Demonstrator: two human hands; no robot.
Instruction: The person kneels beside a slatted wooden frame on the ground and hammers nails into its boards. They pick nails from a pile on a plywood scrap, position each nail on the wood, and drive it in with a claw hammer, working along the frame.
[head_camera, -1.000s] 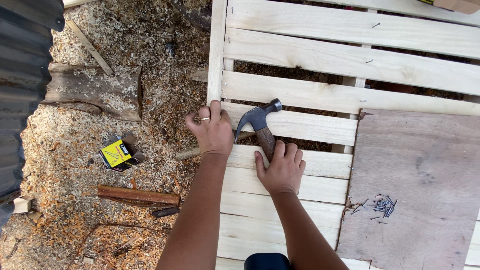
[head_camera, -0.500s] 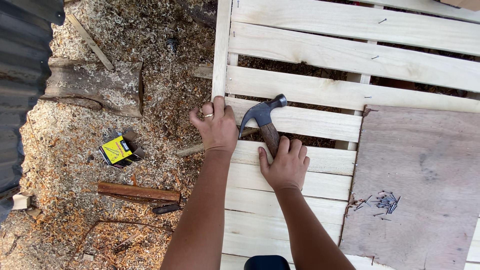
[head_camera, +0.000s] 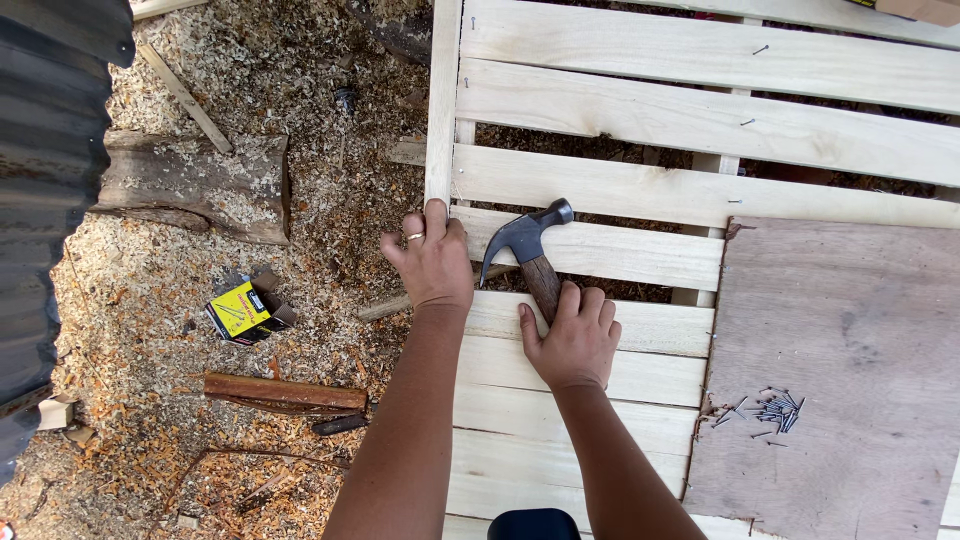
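The right hand (head_camera: 572, 338) grips a hammer (head_camera: 530, 250) by its handle, head resting over the slats (head_camera: 700, 130). The left hand (head_camera: 432, 262) clamps the frame's side rail (head_camera: 442, 100). Nails (head_camera: 775, 410) lie loose on the plywood (head_camera: 840, 370); a yellow box (head_camera: 240, 310) sits in the sawdust.

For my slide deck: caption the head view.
Left hand steadies a pale slat; right hand grips a claw hammer.

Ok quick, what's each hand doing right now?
Left hand: closed over the edge of the wooden slat frame, gripping it.
Right hand: closed around the handle of the claw hammer, whose head rests on a slat.
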